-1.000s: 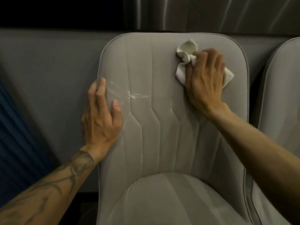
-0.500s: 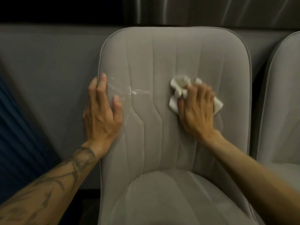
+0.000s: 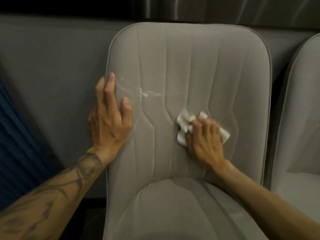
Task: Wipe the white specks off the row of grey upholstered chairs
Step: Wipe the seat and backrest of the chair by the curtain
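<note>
Two hands are on the backrest (image 3: pixel 190 66) of the grey chair in front of me. My right hand (image 3: pixel 205 141) has its fingers curled over a crumpled white cloth (image 3: pixel 183 125) and presses it against the lower centre of the backrest. This hand is blurred, so I cannot tell where the thumb lies. My left hand (image 3: pixel 110 118) is spread flat with straight fingers on the backrest's left edge and holds nothing. The white specks (image 3: pixel 147 94) and a pale smear lie on the backrest just beside my left fingertips, up and left of the cloth and apart from it. Stitched seams (image 3: pixel 166 84) run down the backrest between the two. The seat cushion (image 3: pixel 173 213) lies below the backrest, and my right forearm (image 3: pixel 259 196) crosses above it. A second grey chair (image 3: pixel 303 118) stands just right of the backrest, cut off by the frame. A grey panel (image 3: pixel 52 66) sits behind the backrest, with a blue ribbed surface (image 3: pixel 13 135) at its lower left.
</note>
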A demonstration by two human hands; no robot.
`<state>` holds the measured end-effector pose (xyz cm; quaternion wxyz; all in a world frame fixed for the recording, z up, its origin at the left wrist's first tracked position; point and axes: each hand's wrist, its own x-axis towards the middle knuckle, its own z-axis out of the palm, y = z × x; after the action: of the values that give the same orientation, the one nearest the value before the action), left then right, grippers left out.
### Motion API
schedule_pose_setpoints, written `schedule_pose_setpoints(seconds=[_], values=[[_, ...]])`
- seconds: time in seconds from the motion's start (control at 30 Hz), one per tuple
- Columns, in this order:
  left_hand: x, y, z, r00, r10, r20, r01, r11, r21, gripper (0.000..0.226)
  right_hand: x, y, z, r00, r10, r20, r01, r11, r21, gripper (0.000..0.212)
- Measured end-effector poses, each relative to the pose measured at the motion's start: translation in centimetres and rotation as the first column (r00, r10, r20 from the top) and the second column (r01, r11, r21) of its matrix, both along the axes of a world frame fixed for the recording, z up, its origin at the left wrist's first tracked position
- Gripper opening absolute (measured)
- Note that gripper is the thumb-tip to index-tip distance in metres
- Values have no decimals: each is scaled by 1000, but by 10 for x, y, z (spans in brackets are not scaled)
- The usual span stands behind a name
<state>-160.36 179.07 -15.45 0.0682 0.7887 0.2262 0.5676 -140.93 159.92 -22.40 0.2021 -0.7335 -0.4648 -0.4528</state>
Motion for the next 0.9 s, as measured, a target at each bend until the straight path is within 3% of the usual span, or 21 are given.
schedule_pose_setpoints(seconds=[0.1,0.17,0.23,0.3,0.4,0.47,0.53,0.63,0.7,0.8,0.87,0.9], values=[[0,-3,1,1000,1,4,-1,1000,-8,60,14,-15,3,990,84,114,-62,982,-180,31],[-1,-3,0,1000,-5,17,5,1000,4,59,25,-10,24,996,7,92,-2,998,-58,30],[-1,-3,0,1000,-12,22,12,1000,11,59,25,-3,30,997,-73,-23,75,991,112,31],[-1,-3,1,1000,-17,17,17,1000,4,59,10,-5,1,992,-96,-82,106,987,120,31],[-1,-6,2,1000,-15,11,15,1000,-4,59,-15,-29,-63,1000,-26,-12,23,981,-194,33],[-2,-6,3,1000,-11,10,11,1000,-5,59,-9,-40,-70,999,37,33,-24,943,-333,31],[-2,-5,3,1000,-10,6,10,1000,-9,60,3,-35,-53,998,41,41,-27,955,-295,29],[-2,-3,3,1000,-7,6,7,1000,-5,59,7,-21,-42,999,-42,-27,41,999,-35,33],[-2,-3,4,1000,-10,12,10,1000,-1,59,-7,-20,-61,998,-40,-40,37,998,-54,32],[-3,-4,6,1000,-9,14,9,1000,-4,59,-18,-30,-77,999,30,42,-19,968,-251,32],[-3,-4,5,1000,-8,13,8,1000,-3,59,-7,-23,-45,998,25,63,-13,981,-195,34],[-3,-4,4,1000,-9,12,9,1000,0,60,-1,-13,-19,999,-7,52,11,996,-86,33]])
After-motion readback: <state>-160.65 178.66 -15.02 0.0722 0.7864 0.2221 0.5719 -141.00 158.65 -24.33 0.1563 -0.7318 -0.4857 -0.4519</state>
